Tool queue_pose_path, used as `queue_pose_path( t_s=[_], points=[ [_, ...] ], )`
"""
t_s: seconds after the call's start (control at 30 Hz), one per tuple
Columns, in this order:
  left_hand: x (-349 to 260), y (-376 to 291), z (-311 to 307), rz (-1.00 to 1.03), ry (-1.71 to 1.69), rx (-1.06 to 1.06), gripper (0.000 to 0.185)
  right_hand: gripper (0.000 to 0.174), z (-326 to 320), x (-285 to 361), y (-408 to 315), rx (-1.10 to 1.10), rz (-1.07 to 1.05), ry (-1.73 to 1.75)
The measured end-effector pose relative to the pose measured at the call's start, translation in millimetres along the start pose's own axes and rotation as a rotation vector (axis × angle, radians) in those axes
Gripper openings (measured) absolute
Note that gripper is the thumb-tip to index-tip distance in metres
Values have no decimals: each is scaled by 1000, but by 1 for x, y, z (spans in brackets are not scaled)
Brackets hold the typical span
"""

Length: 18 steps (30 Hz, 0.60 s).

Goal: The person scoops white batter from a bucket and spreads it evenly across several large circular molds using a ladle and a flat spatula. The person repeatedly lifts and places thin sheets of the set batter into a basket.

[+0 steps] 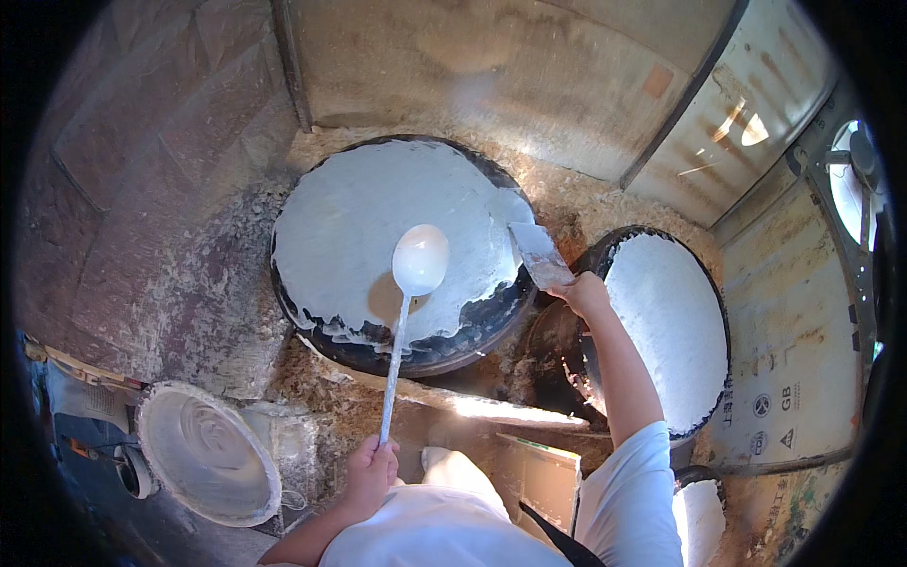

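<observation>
Closed around the handle of a long ladle [419,262] is my left hand [372,471]; the ladle's white-coated bowl is over a big round black griddle [489,315]. A thin white batter layer [340,205] covers most of that griddle, with a ragged edge at its near side. My right hand [584,292] grips a flat, batter-smeared scraper [540,251], whose blade lies at the batter's right edge. Whether the blade touches the griddle, I cannot tell. Dark griddle surface shows at the near right and the upper right rim.
At right stands a second round griddle with a white sheet [666,333] on it; part of another white sheet [701,521] shows lower right. A large basin [209,453] with pale residue is at lower left. Board walls [496,78] rise behind, and a cardboard piece [538,475] stands near my legs.
</observation>
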<state>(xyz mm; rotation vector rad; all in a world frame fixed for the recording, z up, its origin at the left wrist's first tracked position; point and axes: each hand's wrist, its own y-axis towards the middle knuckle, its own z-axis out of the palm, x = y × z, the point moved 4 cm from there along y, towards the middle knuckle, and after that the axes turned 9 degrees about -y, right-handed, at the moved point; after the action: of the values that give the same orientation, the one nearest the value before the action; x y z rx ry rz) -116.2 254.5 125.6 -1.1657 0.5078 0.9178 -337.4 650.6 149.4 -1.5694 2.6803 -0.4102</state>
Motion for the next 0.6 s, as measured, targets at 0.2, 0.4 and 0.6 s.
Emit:
queue_pose_path(
  t_s=[0.2,0.4,0.6],
  points=[
    [5,-6,-15,3,-46,13,13,40,46,-13,-111,15,-221,-28],
    [4,-7,-27,13,-27,-8,13,50,81,-23,-195,99,-438,-240],
    [4,-8,-28,31,-29,30,14,47,48,-37,-97,-95,-79,-26]
  ],
)
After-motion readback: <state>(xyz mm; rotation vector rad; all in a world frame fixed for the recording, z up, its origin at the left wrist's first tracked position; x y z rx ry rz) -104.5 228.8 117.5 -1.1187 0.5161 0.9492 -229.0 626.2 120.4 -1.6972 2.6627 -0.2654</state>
